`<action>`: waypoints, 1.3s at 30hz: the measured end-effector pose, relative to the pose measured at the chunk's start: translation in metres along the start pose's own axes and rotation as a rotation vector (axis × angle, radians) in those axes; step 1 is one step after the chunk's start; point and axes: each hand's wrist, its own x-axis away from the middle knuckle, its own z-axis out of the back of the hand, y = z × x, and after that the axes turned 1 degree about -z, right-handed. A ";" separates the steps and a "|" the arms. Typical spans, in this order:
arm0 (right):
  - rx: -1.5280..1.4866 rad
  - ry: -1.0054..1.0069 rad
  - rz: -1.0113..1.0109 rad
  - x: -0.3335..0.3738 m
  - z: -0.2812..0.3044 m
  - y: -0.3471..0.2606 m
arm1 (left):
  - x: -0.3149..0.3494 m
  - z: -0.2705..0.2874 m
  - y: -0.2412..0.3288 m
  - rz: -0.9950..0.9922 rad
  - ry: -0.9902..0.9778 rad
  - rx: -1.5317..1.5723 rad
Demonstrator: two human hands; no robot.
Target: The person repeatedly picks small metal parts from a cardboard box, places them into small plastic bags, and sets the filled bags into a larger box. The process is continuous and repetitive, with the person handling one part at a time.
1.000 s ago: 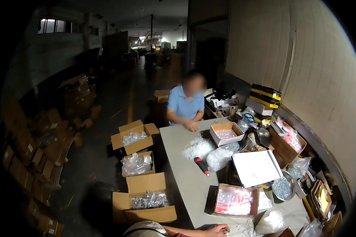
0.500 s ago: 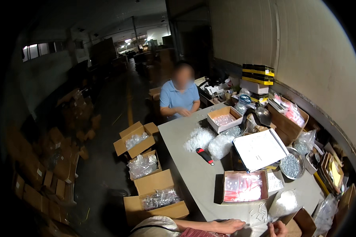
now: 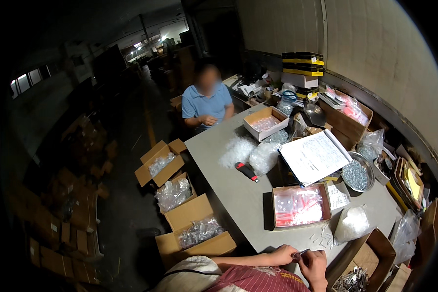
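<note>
Table (image 3: 241,202), long, flat-topped and grey, loaded with small goods; bare left hand (image 3: 283,254) and bare right hand (image 3: 314,265) brought together at near edge

Person in light blue short-sleeved shirt (image 3: 207,102) seated at far left side. Three open brown cardboard boxes (image 3: 186,212) lined up beside the left edge, filled with clear-bagged goods. Deep open brown carton (image 3: 385,250) placed at lower right, thin shiny metal parts (image 3: 353,281) held in its bottom. Clipboard with written white sheets (image 3: 314,155) laid near mid-table. Shallow brown cardboard box (image 3: 304,225) set just nearer, packed with clear plastic bags with red edges (image 3: 301,202). Bulging clear plastic bag of white pieces (image 3: 353,224) stood to its right. Round metal bowl (image 3: 373,180) filled with small silvery parts (image 3: 356,174). Red-and-black handled tool (image 3: 247,172) left lying beyond the shallow box, to its left. Short thin whitish sticks (image 3: 321,235) scattered between that box and the hands. Smallest: translucent item (image 3: 298,254), located between the two hands; fingers of both pinched together on it, exact kind too small to be told.
</note>
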 end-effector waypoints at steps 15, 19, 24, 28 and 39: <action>-0.039 -0.156 -0.075 0.004 -0.003 -0.010 | -0.001 -0.006 -0.020 -0.119 -0.143 0.183; -0.061 0.039 -0.215 -0.005 0.019 -0.015 | 0.004 -0.003 -0.004 -0.121 -0.063 0.289; -0.028 0.157 -0.298 0.002 0.023 0.015 | 0.003 -0.003 -0.005 -0.091 -0.103 0.355; -0.233 -0.035 -0.455 0.007 0.020 0.020 | 0.002 -0.006 -0.005 -0.130 -0.078 0.301; -0.439 -0.140 -0.346 0.003 0.013 -0.017 | -0.002 -0.008 -0.009 -0.141 -0.108 0.016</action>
